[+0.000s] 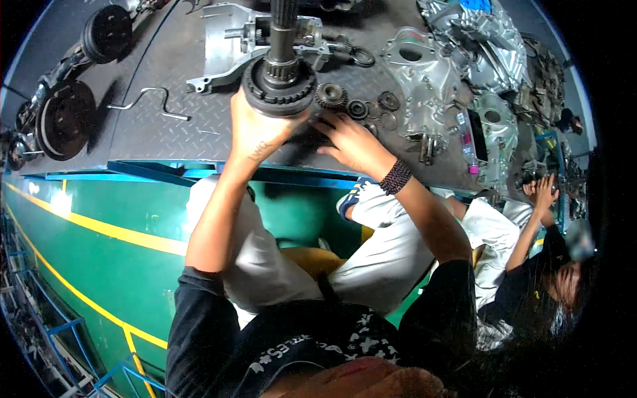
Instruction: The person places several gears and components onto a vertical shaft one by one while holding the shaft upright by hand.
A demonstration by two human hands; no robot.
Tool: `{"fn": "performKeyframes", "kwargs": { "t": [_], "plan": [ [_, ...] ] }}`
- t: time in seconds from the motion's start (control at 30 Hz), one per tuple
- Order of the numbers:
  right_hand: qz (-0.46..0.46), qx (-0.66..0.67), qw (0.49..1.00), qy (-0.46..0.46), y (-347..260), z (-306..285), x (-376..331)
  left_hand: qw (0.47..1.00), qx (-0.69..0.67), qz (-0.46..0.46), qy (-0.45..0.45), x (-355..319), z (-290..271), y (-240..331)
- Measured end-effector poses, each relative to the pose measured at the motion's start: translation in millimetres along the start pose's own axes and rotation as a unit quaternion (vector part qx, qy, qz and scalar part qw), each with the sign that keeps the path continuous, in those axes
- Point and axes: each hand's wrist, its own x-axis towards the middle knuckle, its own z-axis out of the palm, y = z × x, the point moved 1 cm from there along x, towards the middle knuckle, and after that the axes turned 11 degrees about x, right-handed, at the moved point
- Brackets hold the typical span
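Observation:
My left hand (260,131) is wrapped around the lower part of a splined gear shaft (282,66), which stands upright with a toothed hub (279,89) near its base. Just right of it, my right hand (352,140) reaches over the metal bench, fingers spread and bent, the fingertips close to a small gear (330,95). No object shows in that hand. Beside its fingers lie a dark ring-shaped part (358,109) and a couple of thin rings (389,101). Behind the shaft sits an opened silver gearbox housing (229,43).
A bent crank handle (156,99) lies left on the checkered bench top (199,136). Axle parts with brake drums (65,119) stand far left. Silver castings (418,79) and a phone (476,136) are at right. Another person's hands (544,191) work further right.

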Motion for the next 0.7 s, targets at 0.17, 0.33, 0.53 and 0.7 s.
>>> {"fn": "performKeyframes", "kwargs": {
  "t": [0.17, 0.33, 0.53, 0.7],
  "plan": [
    [0.053, 0.04, 0.997, 0.026, 3.8, 4.3, 2.0, 1.0, 0.0, 0.006, 0.004, 0.3, -1.8, -7.8],
    [0.163, 0.414, 0.891, 0.09, 6.6, -25.2, 11.9, 1.0, 0.005, -0.017, 0.01, -2.0, -4.7, -5.2],
    [-0.036, 0.694, 0.666, 0.271, -27.2, -130.8, 58.1, 0.999, 0.013, -0.03, 0.009, -0.5, -6.4, -8.6],
    [-0.239, 0.601, 0.657, 0.387, -105.7, -220.1, 117.9, 0.999, -0.013, -0.032, 0.018, 1.3, -11.3, -6.3]
  ]
}}
